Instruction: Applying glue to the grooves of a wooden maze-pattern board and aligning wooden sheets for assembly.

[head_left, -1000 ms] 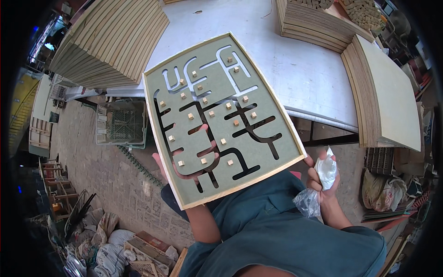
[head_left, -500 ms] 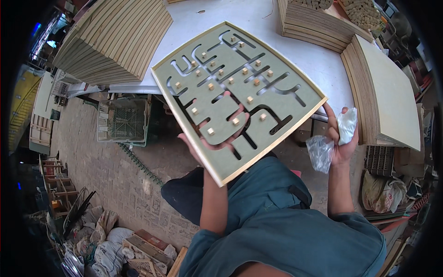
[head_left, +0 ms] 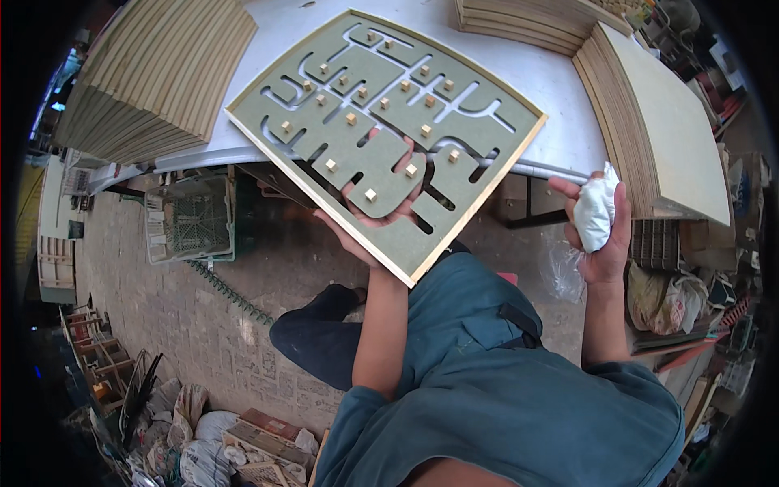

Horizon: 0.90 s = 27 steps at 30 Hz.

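A grey-green maze-like board (head_left: 389, 183) with curved slots and a pale wooden rim is tilted over the table's near edge. Small wooden cubes (head_left: 371, 196) stand on its face. My left hand (head_left: 350, 239) carries the board from beneath; its fingers show through the slots, and the rest of the palm is hidden. To the right, apart from the board's corner, my right hand (head_left: 607, 256) is closed around a crumpled white packet (head_left: 596, 213). A clear plastic bag (head_left: 561, 272) hangs just left of that hand; how it is held is not visible.
A tall stack of wooden panels (head_left: 162, 73) rises on the white table (head_left: 284, 32) at left. More stacked panels (head_left: 665, 122) stand at right, others (head_left: 527, 24) at the back. Below the table's edge sits a green plastic crate (head_left: 195, 223). Sacks (head_left: 207, 446) lie at lower left.
The board has turned a little and its right corner has risen. My right hand's finger, which was at that corner, is now apart from it. The whole view has shifted slightly.
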Available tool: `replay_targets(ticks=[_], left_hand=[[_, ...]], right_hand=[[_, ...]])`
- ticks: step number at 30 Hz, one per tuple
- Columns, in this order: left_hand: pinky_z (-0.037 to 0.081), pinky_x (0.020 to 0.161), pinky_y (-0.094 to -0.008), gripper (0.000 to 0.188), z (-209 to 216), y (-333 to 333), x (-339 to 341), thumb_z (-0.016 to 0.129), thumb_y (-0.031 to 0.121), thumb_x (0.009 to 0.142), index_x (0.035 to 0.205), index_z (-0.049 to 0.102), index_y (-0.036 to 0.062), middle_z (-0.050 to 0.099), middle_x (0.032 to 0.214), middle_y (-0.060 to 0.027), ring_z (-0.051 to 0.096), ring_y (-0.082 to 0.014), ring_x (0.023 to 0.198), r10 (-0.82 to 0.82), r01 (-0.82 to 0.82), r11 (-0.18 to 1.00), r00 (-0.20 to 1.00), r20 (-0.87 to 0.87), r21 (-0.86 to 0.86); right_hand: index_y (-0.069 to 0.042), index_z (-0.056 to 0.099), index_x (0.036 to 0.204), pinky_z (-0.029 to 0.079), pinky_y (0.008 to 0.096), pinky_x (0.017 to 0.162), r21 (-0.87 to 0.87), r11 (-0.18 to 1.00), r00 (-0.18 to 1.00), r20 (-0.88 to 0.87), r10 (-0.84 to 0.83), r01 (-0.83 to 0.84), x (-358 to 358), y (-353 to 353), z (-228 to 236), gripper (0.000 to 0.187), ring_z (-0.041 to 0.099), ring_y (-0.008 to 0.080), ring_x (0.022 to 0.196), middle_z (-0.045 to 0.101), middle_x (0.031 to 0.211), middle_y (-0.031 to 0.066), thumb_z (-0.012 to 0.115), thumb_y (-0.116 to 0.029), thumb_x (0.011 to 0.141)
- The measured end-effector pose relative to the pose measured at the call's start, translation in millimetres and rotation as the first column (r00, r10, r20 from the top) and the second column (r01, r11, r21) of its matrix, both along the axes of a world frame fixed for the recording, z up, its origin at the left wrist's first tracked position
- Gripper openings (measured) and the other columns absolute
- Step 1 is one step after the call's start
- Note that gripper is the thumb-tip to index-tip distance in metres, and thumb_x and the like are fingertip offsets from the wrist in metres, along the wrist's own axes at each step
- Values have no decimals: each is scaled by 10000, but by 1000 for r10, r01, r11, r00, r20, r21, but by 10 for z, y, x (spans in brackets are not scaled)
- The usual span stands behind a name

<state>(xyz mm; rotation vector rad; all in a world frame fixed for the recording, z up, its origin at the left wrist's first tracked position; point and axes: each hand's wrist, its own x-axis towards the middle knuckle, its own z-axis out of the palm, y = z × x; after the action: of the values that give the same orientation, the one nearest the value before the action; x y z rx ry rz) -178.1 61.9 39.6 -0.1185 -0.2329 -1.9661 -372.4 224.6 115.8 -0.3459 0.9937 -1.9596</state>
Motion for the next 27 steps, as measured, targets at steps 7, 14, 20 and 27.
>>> replay_targets(ticks=[7, 14, 20, 27], left_hand=[[418, 945, -642, 824, -440, -146, 173, 194, 728, 887, 1479, 178, 154, 273, 1471, -144, 334, -360, 1326, 44, -45, 999, 998, 53, 10], [515, 910, -426, 837, -324, -122, 24, 167, 701, 909, 1440, 263, 60, 409, 1371, -136, 484, -265, 1201, 200, -218, 976, 885, 421, -5], [449, 966, -389, 857, -276, -75, 41, 155, 721, 898, 1462, 253, 82, 427, 1372, -123, 466, -248, 1211, 155, -184, 983, 887, 434, 24], [362, 1027, -322, 822, -276, -92, 48, 152, 655, 943, 1457, 244, 20, 411, 1406, -123, 440, -217, 1232, 172, -187, 982, 914, 367, 7]], right_hand=[[-30, 585, 958, 446, 201, 659, 339, 934, 802, -523, 289, -116, 556, -196, 364, 205, 553, 52, 722, 587, 787, -2, 705, -135, 830], [28, 622, 1039, 434, 209, 668, 421, 889, 514, -730, 451, -182, 947, -442, 403, 234, 544, 49, 773, 652, 862, 33, 674, -103, 852], [17, 626, 904, 405, 212, 565, 423, 901, 414, -806, 424, -99, 1085, -530, 252, 156, 515, 36, 649, 615, 700, 9, 678, -119, 847], [4, 584, 774, 382, 220, 525, 460, 888, 295, -846, 445, -21, 1171, -618, 240, 171, 495, 40, 586, 573, 614, 26, 687, -124, 824]])
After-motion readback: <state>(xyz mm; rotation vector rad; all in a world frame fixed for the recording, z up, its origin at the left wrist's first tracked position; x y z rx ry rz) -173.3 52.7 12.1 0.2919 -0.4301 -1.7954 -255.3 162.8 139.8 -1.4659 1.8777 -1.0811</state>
